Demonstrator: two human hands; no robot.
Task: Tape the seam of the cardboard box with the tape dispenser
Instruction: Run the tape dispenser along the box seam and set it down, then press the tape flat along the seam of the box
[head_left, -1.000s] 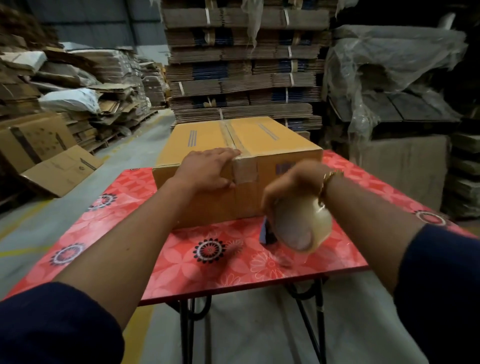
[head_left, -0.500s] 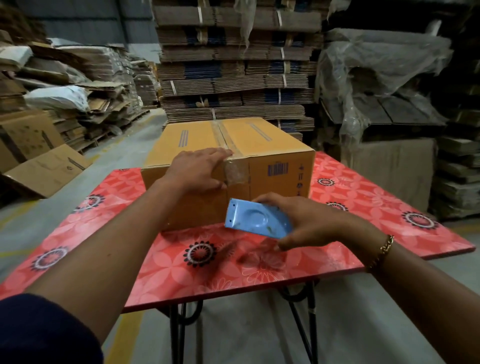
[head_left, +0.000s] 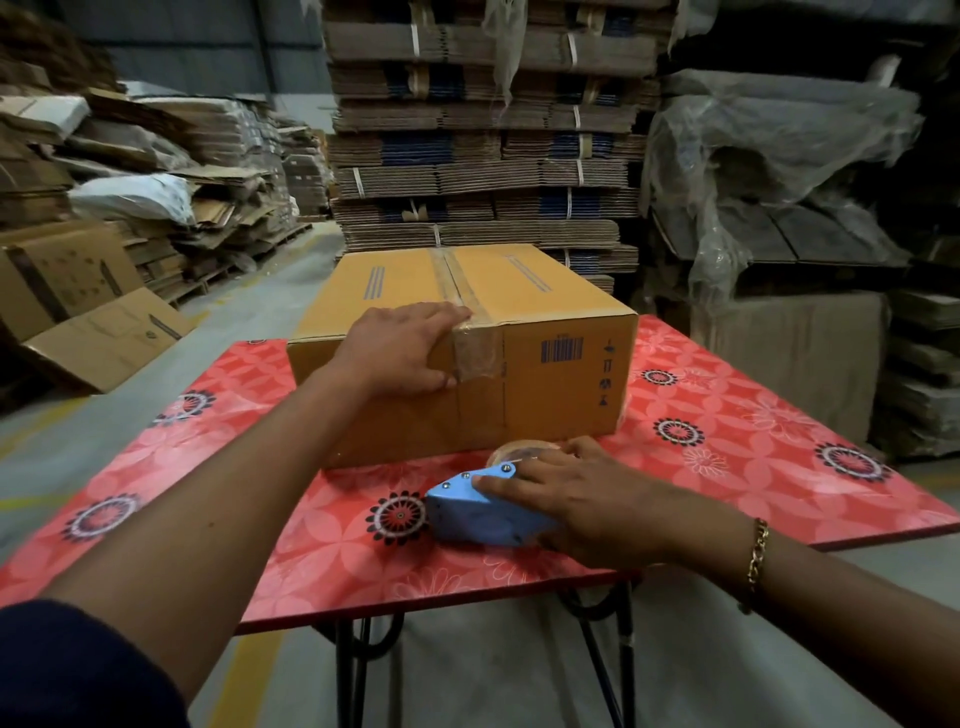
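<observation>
At the far left we see flattened cartons (head_left: 98, 306) piled along a concrete aisle, one opened sheet leaning near the floor. Moving inward, our left hand (head_left: 400, 348) lies over the near top edge of the cardboard box (head_left: 545, 322), palm down, its grip spread flat, fingers (head_left: 441, 314) resting beside the taped seam and the thumb pressing the front face. It pinches nothing; it only bears on the box. The box stands closed on the red flowered worktop (head_left: 753, 426), towards its far side. A clear strip of tape (head_left: 470, 306) runs along the middle seam on top and folds down over the front edge, ending in a wrinkled tab just right of our thumb. A printed barcode (head_left: 562, 349) sits on the front face further right.

In front of the box, on the near part of the worktop, lies the blue tape dispenser (head_left: 478, 512), its roll end towards the box and close to the box's front face. Our right hand (head_left: 597, 499) covers the dispenser from above, the grip curled loosely over its body with fingers (head_left: 514, 480) laid on the blue shell. A gold chain bracelet (head_left: 757, 558) hangs at that wrist. Behind everything rise strapped stacks of flat cardboard (head_left: 483, 156), and at the right, plastic-draped bundles (head_left: 779, 156).
</observation>
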